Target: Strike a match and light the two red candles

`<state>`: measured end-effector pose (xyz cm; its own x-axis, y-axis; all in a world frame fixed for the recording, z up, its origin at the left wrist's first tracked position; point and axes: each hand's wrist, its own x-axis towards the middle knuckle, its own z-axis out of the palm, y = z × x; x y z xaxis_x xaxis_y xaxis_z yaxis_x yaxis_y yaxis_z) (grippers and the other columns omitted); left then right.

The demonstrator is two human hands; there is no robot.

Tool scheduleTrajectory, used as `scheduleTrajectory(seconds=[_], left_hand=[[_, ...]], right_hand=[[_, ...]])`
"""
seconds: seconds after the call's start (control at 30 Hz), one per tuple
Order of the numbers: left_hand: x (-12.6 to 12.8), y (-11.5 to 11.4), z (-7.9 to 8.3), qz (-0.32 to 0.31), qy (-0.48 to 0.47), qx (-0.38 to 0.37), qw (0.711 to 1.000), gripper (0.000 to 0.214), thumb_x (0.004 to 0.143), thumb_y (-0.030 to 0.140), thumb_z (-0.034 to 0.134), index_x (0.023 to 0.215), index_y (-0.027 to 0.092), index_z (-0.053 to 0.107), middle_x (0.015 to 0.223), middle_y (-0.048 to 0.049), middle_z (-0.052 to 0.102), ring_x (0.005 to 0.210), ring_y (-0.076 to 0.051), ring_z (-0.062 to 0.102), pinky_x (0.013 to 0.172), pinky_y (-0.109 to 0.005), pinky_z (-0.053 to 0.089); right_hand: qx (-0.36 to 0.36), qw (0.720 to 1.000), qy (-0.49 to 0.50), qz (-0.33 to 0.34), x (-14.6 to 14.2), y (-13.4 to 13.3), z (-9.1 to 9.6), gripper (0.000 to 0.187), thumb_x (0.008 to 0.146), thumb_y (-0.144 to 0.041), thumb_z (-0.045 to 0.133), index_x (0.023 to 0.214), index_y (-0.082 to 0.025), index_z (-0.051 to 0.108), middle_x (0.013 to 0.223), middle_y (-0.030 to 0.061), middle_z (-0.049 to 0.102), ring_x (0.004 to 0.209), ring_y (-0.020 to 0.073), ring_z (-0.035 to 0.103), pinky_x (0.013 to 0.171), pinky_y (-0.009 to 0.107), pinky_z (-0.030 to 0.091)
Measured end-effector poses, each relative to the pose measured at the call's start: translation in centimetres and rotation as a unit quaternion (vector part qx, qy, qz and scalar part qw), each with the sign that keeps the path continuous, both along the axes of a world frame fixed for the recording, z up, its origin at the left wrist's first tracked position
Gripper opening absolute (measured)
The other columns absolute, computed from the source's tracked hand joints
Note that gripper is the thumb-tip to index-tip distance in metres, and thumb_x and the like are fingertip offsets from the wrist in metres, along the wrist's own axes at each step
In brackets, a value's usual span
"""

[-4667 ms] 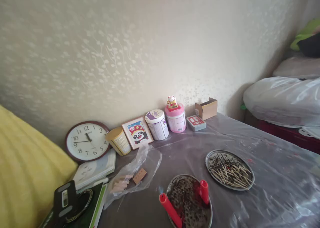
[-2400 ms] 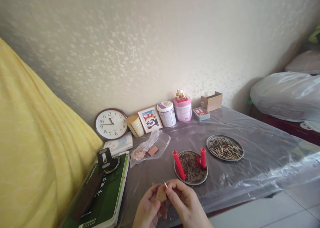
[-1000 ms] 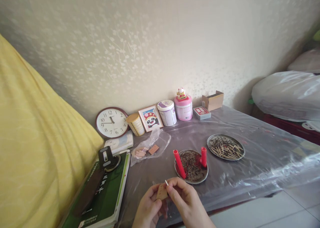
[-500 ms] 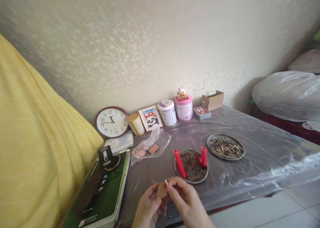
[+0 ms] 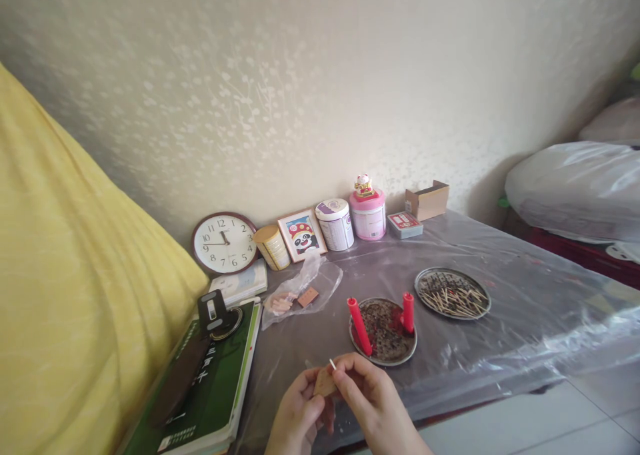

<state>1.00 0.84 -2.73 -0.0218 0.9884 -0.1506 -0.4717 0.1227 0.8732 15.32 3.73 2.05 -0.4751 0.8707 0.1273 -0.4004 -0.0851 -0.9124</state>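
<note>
At the table's front edge, my left hand (image 5: 300,408) is closed around a small brown matchbox (image 5: 325,383). My right hand (image 5: 369,392) pinches a thin match (image 5: 333,364) between thumb and forefinger, its pale end sticking up; the other end is hidden by the fingers. Both hands are close together, the match beside the box. Just beyond them, a round metal plate (image 5: 383,360) crusted with dark residue bears a red candle (image 5: 360,327) that leans left and a shorter red candle (image 5: 408,314) standing upright in melted wax. No flame shows on either wick.
Right of the candles, another metal plate (image 5: 453,314) holds many matchsticks. A plastic bag (image 5: 325,280) with a second small box (image 5: 307,297) lies at left. Green books (image 5: 220,388) with a dark object occupy the left edge. Clock (image 5: 224,243), tins (image 5: 334,225) and picture frame (image 5: 302,235) line the wall.
The matchbox has tilted slightly in my left hand. My right hand keeps its pinch on the match, almost in the same spot. The objects on the table stay put.
</note>
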Motion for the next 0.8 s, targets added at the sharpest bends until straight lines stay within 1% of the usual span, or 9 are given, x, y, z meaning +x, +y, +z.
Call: scheduleTrajectory(seconds=[0.07, 0.13, 0.23, 0.3, 0.43, 0.53, 0.67, 0.8], left_hand=[[0.0, 0.0, 0.1, 0.012, 0.002, 0.0, 1.0, 0.048, 0.056, 0.047, 0.083, 0.09, 0.015, 0.07, 0.067, -0.0031, 0.062, 0.051, -0.011, 0.05, 0.046, -0.025, 0.036], [0.0, 0.0, 0.3, 0.027, 0.004, -0.006, 1.0, 0.047, 0.057, 0.047, 0.082, 0.089, 0.015, 0.071, 0.064, -0.0021, 0.06, 0.051, -0.011, 0.049, 0.046, -0.025, 0.035], [0.0, -0.1, 0.6, 0.049, 0.0, -0.008, 0.999, 0.042, 0.061, 0.044, 0.08, 0.09, 0.015, 0.072, 0.059, -0.001, 0.058, 0.051, -0.012, 0.048, 0.047, -0.025, 0.035], [-0.1, -0.2, 0.8, 0.06, -0.012, -0.004, 0.998, 0.039, 0.063, 0.043, 0.079, 0.09, 0.016, 0.073, 0.059, -0.0007, 0.057, 0.051, -0.012, 0.048, 0.046, -0.025, 0.035], [-0.2, -0.2, 1.2, 0.073, -0.045, -0.005, 0.996, 0.038, 0.065, 0.042, 0.078, 0.093, 0.017, 0.075, 0.065, -0.0013, 0.058, 0.052, -0.012, 0.049, 0.046, -0.026, 0.034], [-0.2, -0.2, 1.6, 0.087, -0.068, -0.02, 0.994, 0.041, 0.063, 0.044, 0.078, 0.093, 0.017, 0.076, 0.068, -0.0021, 0.058, 0.054, -0.012, 0.048, 0.047, -0.026, 0.035], [0.0, -0.1, 2.3, 0.102, -0.09, -0.049, 0.989, 0.041, 0.057, 0.046, 0.081, 0.086, 0.016, 0.077, 0.067, -0.0014, 0.057, 0.053, -0.01, 0.045, 0.047, -0.025, 0.034], [0.0, -0.1, 2.5, 0.111, -0.105, -0.062, 0.986, 0.039, 0.055, 0.045, 0.082, 0.08, 0.016, 0.076, 0.066, -0.0013, 0.058, 0.051, -0.01, 0.044, 0.047, -0.025, 0.033]], right_hand=[[0.014, 1.0, -0.025, -0.012, 0.1, 0.1, 0.0, 0.027, 0.092, -0.043, 0.051, 0.08, -0.019, 0.054, 0.065, -0.0011, 0.057, 0.057, 0.0141, 0.056, 0.054, 0.026, 0.047], [0.051, 0.994, -0.072, -0.057, 0.3, 0.3, 0.1, 0.028, 0.091, -0.043, 0.052, 0.078, -0.019, 0.056, 0.073, 0.0014, 0.058, 0.065, 0.0153, 0.057, 0.06, 0.027, 0.048], [0.113, 0.971, -0.157, -0.141, 0.8, 0.5, 0.3, 0.029, 0.09, -0.041, 0.054, 0.072, -0.018, 0.058, 0.077, 0.0028, 0.057, 0.073, 0.0161, 0.055, 0.068, 0.026, 0.045], [0.121, 0.96, -0.192, -0.164, 0.9, 0.6, 0.2, 0.031, 0.09, -0.042, 0.053, 0.07, -0.019, 0.058, 0.073, 0.002, 0.056, 0.07, 0.0158, 0.053, 0.065, 0.026, 0.043], [0.09, 0.964, -0.194, -0.161, 0.9, 0.6, -0.3, 0.031, 0.089, -0.045, 0.053, 0.074, -0.018, 0.058, 0.07, 0.0019, 0.058, 0.067, 0.0158, 0.052, 0.061, 0.025, 0.042], [0.072, 0.968, -0.184, -0.157, 0.8, 0.6, -0.4, 0.03, 0.088, -0.046, 0.054, 0.077, -0.018, 0.058, 0.071, 0.0023, 0.059, 0.067, 0.0159, 0.053, 0.06, 0.024, 0.042], [0.067, 0.97, -0.176, -0.156, 0.9, 0.5, -0.2, 0.027, 0.088, -0.044, 0.055, 0.082, -0.018, 0.058, 0.074, 0.0028, 0.061, 0.069, 0.0166, 0.056, 0.063, 0.025, 0.044], [0.076, 0.966, -0.182, -0.165, 1.0, 0.4, -0.3, 0.021, 0.088, -0.04, 0.056, 0.089, -0.019, 0.057, 0.075, 0.0026, 0.062, 0.07, 0.0166, 0.058, 0.065, 0.025, 0.046]])
